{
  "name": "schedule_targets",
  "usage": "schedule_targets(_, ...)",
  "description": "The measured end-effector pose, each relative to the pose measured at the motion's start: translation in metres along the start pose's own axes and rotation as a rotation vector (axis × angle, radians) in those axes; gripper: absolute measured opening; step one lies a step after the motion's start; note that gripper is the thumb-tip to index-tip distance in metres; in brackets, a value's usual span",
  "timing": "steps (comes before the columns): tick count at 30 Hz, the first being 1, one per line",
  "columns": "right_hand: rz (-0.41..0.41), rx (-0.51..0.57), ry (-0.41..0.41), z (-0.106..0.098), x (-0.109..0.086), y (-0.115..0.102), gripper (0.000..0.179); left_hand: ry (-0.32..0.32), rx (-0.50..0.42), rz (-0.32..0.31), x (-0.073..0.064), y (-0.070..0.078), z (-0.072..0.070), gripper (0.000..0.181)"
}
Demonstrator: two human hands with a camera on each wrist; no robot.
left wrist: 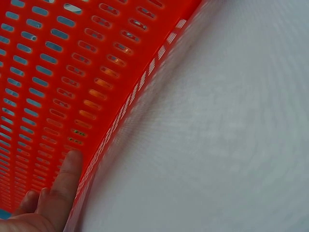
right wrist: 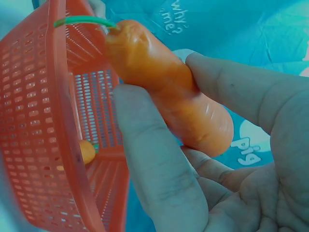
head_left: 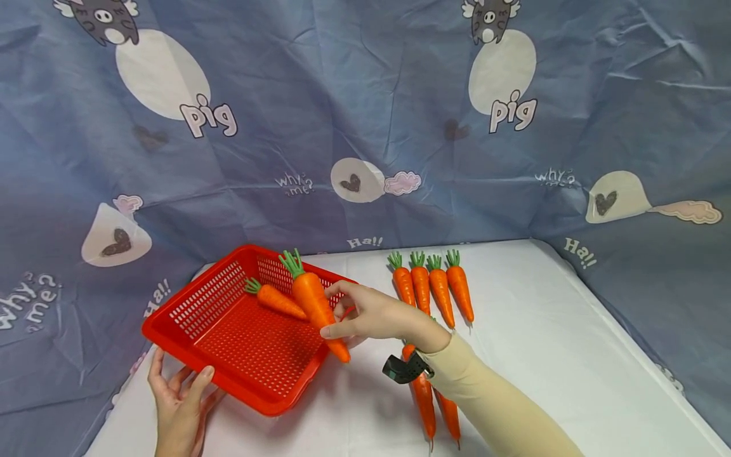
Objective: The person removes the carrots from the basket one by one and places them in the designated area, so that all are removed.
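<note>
My right hand (head_left: 371, 311) pinches an orange carrot (head_left: 315, 301) with a green top between thumb and fingers, over the right side of a red plastic basket (head_left: 251, 403). In the right wrist view the held carrot (right wrist: 159, 72) lies across the fingers, beside the basket rim (right wrist: 65, 116). Another carrot (head_left: 280, 301) lies inside the basket near its far wall. At the basket's near left corner, my left hand (head_left: 179, 400) holds the rim, thumb on top. One finger (left wrist: 67, 183) lies along the perforated wall in the left wrist view.
Several carrots (head_left: 440, 289) lie side by side at the back of the white table (head_left: 548, 336). More carrots (head_left: 421, 400) lie nearer, partly hidden by the right forearm and a black wrist strap (head_left: 408, 368). A blue patterned cloth (head_left: 365, 127) hangs behind the table.
</note>
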State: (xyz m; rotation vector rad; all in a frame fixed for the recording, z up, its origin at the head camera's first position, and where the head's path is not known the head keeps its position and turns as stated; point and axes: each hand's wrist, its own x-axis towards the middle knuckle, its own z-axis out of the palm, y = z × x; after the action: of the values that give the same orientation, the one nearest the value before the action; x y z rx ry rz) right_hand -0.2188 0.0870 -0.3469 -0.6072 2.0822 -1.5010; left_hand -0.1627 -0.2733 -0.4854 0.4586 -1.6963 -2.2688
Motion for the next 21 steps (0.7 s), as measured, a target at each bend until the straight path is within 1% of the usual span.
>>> schedule_targets(5, 0.002, -0.007, 0.018, -0.004, -0.007, 0.003, 0.06, -0.006, -0.018, 0.001, 0.0, 0.0, -0.001, 0.098)
schedule_targets(10, 0.014, -0.005, 0.029, -0.006, -0.015, 0.008, 0.06, -0.007, -0.014, -0.005, 0.001, 0.0, -0.001, 0.099)
schedule_targets(12, 0.021, 0.001, 0.032, -0.006, -0.018, 0.011, 0.061, -0.017, -0.017, -0.006, 0.001, 0.0, -0.001, 0.099)
schedule_targets(21, 0.038, 0.032, 0.046, -0.005, -0.034, 0.02, 0.062, -0.003, -0.025, -0.036, 0.002, 0.001, 0.0, 0.099)
